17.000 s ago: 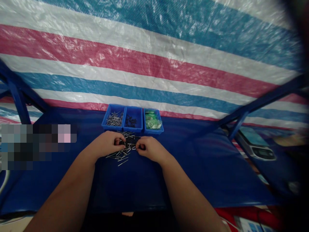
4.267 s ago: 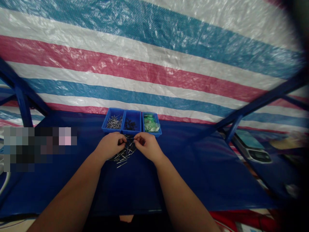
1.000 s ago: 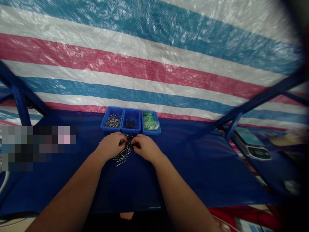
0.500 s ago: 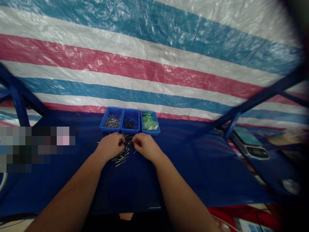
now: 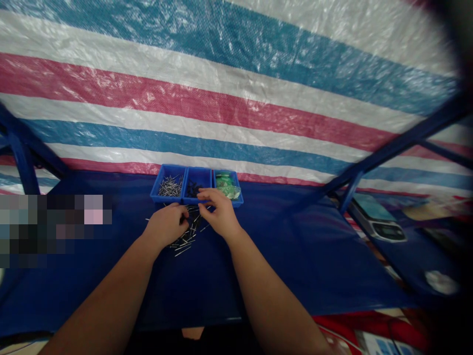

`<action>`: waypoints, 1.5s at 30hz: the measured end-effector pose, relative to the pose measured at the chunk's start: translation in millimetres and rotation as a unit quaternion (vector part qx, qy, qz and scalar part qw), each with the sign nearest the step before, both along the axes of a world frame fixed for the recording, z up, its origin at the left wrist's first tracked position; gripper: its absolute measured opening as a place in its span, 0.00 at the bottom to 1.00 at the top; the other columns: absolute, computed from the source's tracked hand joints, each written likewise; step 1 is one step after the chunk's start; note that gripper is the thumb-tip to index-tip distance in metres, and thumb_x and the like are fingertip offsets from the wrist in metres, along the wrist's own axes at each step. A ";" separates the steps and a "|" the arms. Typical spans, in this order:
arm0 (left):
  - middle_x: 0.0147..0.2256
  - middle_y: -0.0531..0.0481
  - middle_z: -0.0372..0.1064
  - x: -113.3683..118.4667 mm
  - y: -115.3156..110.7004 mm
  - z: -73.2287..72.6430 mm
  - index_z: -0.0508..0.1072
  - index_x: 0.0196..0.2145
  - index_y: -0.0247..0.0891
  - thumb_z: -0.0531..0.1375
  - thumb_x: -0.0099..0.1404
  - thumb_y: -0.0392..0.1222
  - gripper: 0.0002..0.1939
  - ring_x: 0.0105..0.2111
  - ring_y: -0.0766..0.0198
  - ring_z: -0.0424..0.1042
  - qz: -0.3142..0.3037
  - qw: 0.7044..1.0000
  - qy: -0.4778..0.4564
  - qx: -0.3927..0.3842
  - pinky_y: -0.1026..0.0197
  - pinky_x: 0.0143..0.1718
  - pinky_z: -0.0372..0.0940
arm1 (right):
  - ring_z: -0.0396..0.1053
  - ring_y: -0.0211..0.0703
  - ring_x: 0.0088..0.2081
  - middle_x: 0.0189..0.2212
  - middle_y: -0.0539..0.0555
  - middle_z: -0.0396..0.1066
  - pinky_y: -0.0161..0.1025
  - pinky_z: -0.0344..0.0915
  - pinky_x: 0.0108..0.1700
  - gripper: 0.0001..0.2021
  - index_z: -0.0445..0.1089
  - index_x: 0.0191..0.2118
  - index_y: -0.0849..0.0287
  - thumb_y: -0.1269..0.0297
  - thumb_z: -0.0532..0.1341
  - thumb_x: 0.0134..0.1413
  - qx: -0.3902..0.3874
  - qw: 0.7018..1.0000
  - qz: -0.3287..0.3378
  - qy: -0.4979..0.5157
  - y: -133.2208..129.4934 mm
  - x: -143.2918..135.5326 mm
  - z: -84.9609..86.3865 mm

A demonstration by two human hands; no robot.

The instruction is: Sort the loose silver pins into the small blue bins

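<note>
A loose pile of thin silvery pins with dark parts [image 5: 184,242] lies on the blue table in front of three small blue bins. My left hand [image 5: 166,224] is at the pile's left side with its fingers curled together; what they hold, if anything, is hidden. Over the front edge of the middle bin [image 5: 198,173] is my right hand [image 5: 220,213], thumb and fingers apart, with nothing visible between them. That bin contains small black pieces [image 5: 192,189]. Many silvery pins [image 5: 170,186] fill the left bin, and green plastic packets [image 5: 226,185] lie in the right one.
Striped plastic sheeting [image 5: 236,93] hangs behind the blue table [image 5: 295,256]. Blue metal frame bars [image 5: 351,192] slant at both sides. A scale [image 5: 386,229] and a crumpled whitish thing [image 5: 441,282] sit at the right. A blurred-out patch covers the left edge.
My right hand has lifted from the pile towards the middle bin, and its fingers have spread. My left hand stays by the pile. The view has shifted slightly.
</note>
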State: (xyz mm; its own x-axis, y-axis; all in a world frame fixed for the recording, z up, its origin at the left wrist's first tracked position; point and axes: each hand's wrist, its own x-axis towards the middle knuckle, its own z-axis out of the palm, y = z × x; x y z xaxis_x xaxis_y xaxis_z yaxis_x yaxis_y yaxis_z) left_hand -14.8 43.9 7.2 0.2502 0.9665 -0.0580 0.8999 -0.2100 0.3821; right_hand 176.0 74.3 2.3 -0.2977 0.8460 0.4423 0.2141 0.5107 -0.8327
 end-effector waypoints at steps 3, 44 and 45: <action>0.39 0.46 0.73 -0.6 0.1 -0.6 0.76 0.39 0.42 0.59 0.61 0.41 0.09 0.36 0.55 0.74 0.001 1.000 0.000 0.007 0.56 0.36 0.64 | 0.72 0.45 0.49 0.52 0.58 0.69 0.41 0.75 0.45 0.12 0.73 0.46 0.55 0.72 0.60 0.58 0.016 0.999 0.011 -0.036 -6.0 4.6 2.5; 0.34 0.49 0.73 -24.1 8.9 -2.2 0.80 0.38 0.41 0.60 0.60 0.37 0.11 0.32 0.61 0.71 -0.073 0.996 -0.041 0.019 0.60 0.34 0.62 | 0.71 0.37 0.32 0.39 0.54 0.75 0.34 0.68 0.34 0.13 0.71 0.48 0.57 0.69 0.63 0.56 -0.040 0.994 0.040 -0.096 -13.2 9.0 -4.8; 0.34 0.49 0.74 -24.1 9.4 -2.6 0.81 0.39 0.42 0.60 0.60 0.38 0.11 0.33 0.61 0.72 -0.072 0.997 -0.037 0.015 0.60 0.35 0.62 | 0.70 0.37 0.31 0.35 0.52 0.75 0.35 0.67 0.35 0.10 0.73 0.44 0.57 0.70 0.63 0.56 -0.035 0.989 0.044 -0.140 -14.2 10.4 -2.6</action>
